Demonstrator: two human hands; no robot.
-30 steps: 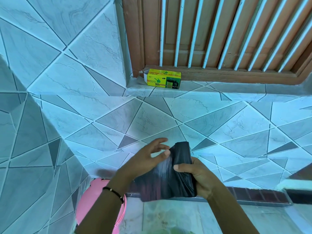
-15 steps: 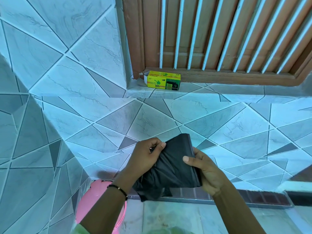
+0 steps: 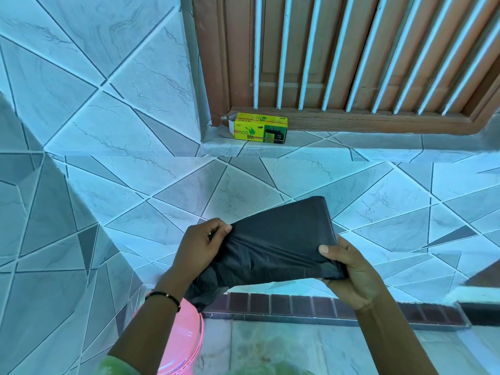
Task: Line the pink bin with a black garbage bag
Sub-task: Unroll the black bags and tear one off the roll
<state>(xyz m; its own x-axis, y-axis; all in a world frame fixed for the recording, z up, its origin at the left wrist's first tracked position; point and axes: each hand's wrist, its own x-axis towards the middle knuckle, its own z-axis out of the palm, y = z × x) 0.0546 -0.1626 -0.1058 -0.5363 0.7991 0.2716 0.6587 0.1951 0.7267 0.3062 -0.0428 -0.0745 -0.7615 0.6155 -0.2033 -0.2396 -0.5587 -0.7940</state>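
While both hands [image 3: 201, 244] pinch it, black bag [image 3: 278, 239] stretches.

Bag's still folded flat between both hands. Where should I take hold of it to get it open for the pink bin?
Judging by its pose, grip the loose end of the black garbage bag hanging at lower left, below the left hand, coming from that side. The layers look bunched and free there, above the pink bin. The right hand holds a tight folded edge, which probably offers no opening.
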